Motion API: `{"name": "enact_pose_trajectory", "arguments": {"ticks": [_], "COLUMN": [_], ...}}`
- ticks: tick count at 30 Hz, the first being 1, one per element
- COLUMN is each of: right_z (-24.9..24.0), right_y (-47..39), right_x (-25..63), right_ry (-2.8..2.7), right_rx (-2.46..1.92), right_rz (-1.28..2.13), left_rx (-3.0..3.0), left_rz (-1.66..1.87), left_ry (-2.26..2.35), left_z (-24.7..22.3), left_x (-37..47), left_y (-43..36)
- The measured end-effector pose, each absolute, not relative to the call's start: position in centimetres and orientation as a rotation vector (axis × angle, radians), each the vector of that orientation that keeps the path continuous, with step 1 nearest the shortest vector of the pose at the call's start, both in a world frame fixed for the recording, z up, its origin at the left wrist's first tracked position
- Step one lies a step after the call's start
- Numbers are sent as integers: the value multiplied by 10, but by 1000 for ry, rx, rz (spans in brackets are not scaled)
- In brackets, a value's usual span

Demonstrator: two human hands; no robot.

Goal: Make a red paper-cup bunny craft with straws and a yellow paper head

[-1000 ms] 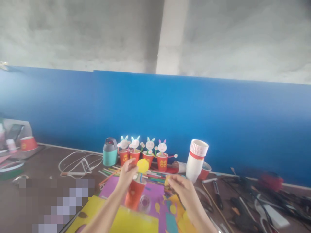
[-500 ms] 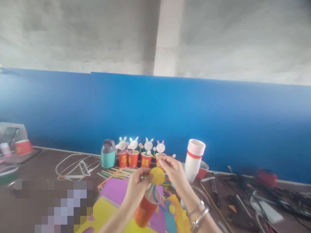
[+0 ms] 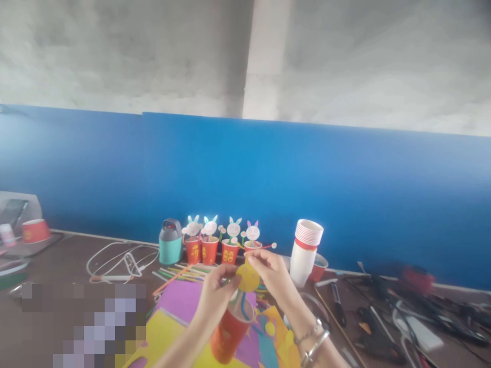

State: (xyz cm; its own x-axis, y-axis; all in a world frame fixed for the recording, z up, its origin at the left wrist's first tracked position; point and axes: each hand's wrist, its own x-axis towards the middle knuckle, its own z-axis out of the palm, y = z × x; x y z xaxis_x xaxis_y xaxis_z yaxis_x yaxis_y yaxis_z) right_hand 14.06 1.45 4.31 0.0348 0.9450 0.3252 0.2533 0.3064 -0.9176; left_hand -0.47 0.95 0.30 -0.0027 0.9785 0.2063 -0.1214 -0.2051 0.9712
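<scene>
A round yellow paper disc (image 3: 249, 277) is pinched at its left edge by my left hand (image 3: 221, 289). My right hand (image 3: 269, 270), with bracelets at the wrist, pinches a small yellow-orange piece (image 3: 249, 257) against the disc's top edge. Below the disc stands a red paper cup (image 3: 231, 335), slightly tilted, with a blue strip and a pale green one rising from it. Purple paper (image 3: 182, 299) and yellow paper (image 3: 163, 332) lie under and beside the cup.
Behind are several red cups (image 3: 209, 251) with rabbit-faced figures, a teal bottle (image 3: 171, 249) and a stack of white cups (image 3: 303, 260). Coloured sticks (image 3: 184, 272) lie before them. Black cables and a hot-glue gun (image 3: 379, 332) are at right, a white cable (image 3: 130, 266) at left.
My right hand has moved slightly left and down, bringing the small piece from above the disc onto its top edge. My left hand keeps its hold on the disc.
</scene>
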Motion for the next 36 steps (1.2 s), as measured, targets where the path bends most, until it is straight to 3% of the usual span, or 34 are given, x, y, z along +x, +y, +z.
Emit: {"name": "enact_pose_trajectory", "arguments": {"ticks": [36], "right_z": [44], "right_y": [18], "right_x": [144], "right_ry": [-1528], "right_rx": [-1145], "right_rz": [918], "left_rx": [1261], "left_rz": [1386], "left_ry": [988], "left_z": [1], "left_x": [-3], "left_y": [8]}}
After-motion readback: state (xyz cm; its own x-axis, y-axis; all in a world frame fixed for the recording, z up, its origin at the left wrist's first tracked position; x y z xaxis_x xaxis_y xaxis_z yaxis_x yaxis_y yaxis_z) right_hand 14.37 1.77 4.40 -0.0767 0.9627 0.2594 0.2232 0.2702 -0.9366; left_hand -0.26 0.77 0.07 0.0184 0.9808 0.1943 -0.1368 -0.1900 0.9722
